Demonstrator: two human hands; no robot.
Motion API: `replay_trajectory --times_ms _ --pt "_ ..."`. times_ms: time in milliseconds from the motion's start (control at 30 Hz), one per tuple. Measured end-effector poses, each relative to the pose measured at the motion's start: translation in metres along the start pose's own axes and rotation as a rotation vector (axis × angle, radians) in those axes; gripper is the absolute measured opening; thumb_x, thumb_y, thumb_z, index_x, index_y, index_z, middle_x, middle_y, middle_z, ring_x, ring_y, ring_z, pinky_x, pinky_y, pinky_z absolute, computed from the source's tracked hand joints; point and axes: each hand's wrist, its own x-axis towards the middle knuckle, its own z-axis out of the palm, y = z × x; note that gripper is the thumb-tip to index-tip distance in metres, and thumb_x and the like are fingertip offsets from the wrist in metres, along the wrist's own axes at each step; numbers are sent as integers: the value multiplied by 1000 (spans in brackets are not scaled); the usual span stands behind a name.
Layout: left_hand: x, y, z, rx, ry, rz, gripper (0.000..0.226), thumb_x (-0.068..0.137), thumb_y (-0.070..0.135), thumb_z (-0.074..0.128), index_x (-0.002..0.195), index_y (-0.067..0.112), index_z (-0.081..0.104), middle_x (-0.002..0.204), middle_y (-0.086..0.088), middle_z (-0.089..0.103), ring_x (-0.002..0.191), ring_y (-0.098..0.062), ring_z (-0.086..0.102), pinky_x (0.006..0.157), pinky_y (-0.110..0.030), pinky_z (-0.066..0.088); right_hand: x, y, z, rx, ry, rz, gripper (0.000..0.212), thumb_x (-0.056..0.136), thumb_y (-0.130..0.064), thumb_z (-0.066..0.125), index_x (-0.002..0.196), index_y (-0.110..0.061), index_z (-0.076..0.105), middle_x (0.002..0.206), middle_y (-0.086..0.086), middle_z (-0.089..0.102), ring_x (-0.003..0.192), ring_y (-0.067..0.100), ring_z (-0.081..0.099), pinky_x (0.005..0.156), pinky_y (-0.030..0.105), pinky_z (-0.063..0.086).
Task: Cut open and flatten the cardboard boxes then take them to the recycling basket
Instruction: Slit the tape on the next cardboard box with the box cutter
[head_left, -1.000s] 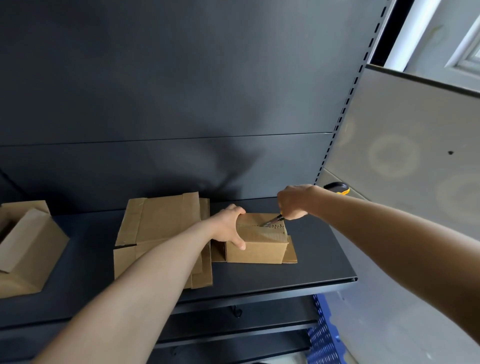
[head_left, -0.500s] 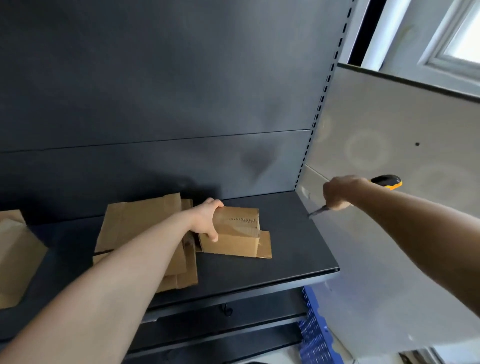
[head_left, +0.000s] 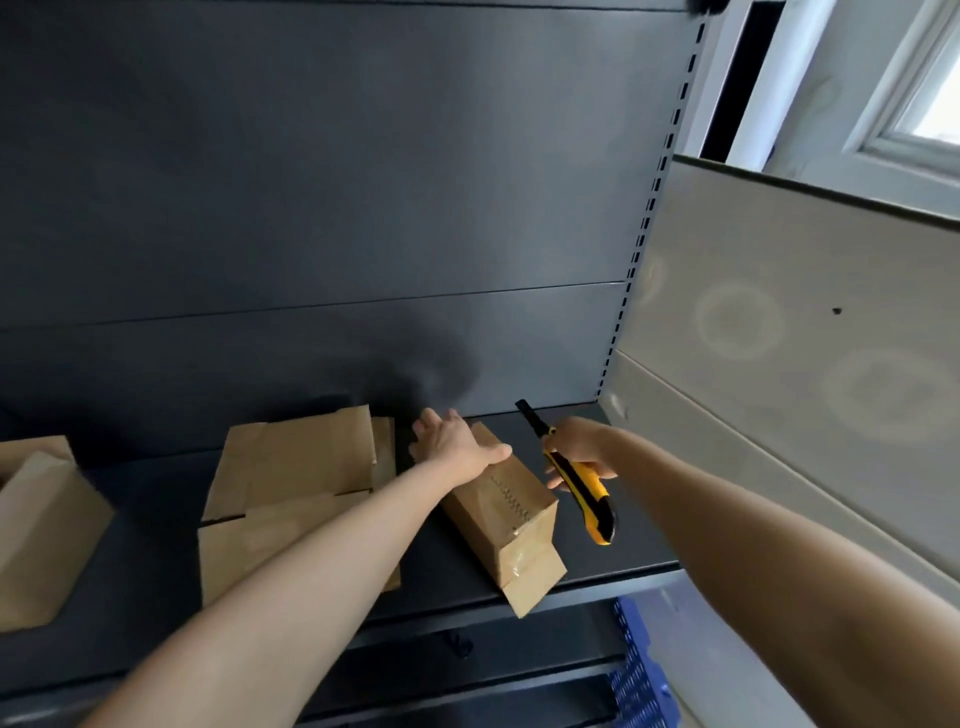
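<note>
Box (head_left: 501, 525) sits near the shelf's (head_left: 156, 561) front right edge; our left hand (head_left: 457, 441) rests flat on its top, fingers straight, while our right hand (head_left: 576, 452) grips the yellow knife (head_left: 582, 488) beside it.

The carton (head_left: 41, 530) at far left was cut off by the frame's left edge. The left hand (head_left: 457, 447) covered the far top of the small box (head_left: 509, 525); the dotted marking on that box was too small to read. The left forearm (head_left: 311, 571) hid part of the flattened cardboard (head_left: 296, 483). The right hand (head_left: 576, 452) concealed the middle of the knife (head_left: 587, 493); whether its blade was out could not be told. The blue basket (head_left: 639, 675) was cut by the bottom edge and partly hidden by the shelf (head_left: 597, 556).
</note>
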Motion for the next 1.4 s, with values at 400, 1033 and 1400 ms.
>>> replay_trajectory --times_ms 400,1033,1400 --pt "-5 3 6 -181 58 24 87 73 35 82 135 8 28 139 -14 37 119 -29 51 86 -32 50 -6 -1 3 190 -178 34 32 104 -12 33 124 10 44 111 27 59 85 40 66 67 42 56" --pt "-7 -17 -5 128 -226 231 102 68 51 77 147 25 18 149 -5 32 139 -27 26 115 -42 13 -18 -13 -29 -769 28 -230 13 94 -16 48 105 -17 55 80 5 59 60 20 58 57 26 47" --pt "-11 -26 -7 14 -234 223 104 65 42 79 146 26 16 149 2 33 135 -25 29 110 -36 21 -35 -53 -4 -1380 116 -512 21 94 -33 47 105 -21 60 86 -4 49 84 22 53 65 28 39"
